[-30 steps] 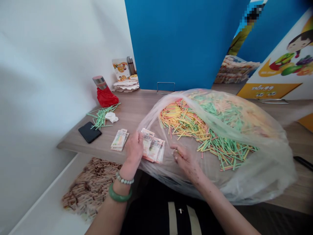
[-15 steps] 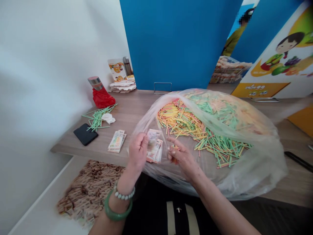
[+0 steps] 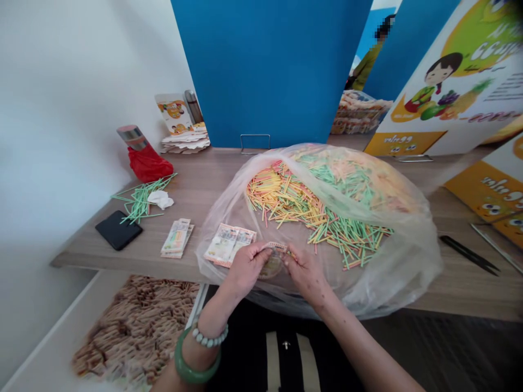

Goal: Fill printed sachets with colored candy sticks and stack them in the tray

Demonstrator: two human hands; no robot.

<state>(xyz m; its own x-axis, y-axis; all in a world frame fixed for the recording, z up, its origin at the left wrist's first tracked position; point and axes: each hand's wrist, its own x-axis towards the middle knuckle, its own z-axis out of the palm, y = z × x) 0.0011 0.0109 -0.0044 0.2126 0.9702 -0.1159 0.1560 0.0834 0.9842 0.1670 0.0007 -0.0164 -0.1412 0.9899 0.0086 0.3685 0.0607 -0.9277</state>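
Observation:
My left hand (image 3: 246, 268) is closed on one upper edge of a small clear printed packet (image 3: 271, 267). At the packet's other upper edge are the closed fingers of my right hand (image 3: 307, 276); a few coloured stick ends (image 3: 291, 254) show between them, mostly hidden. Just left of the hands, several flat printed packets (image 3: 224, 243) lie on the plastic. Beyond them spreads a heap of thin pink, yellow and green sticks (image 3: 281, 198) inside a large clear plastic bag (image 3: 402, 272), its mouth open towards me.
On the left of the table (image 3: 204, 185) are another stack of packets (image 3: 177, 238), a phone (image 3: 118, 230), loose green sticks (image 3: 139, 198), a tissue (image 3: 160, 199) and a red-wrapped flask (image 3: 149, 163). Black tweezers (image 3: 468, 254) lie right. Below left, a white bin (image 3: 49, 348) holds many brown pieces.
My left hand has moved from the stack of packets to my right hand, now with a packet between them. The view has shifted to the right.

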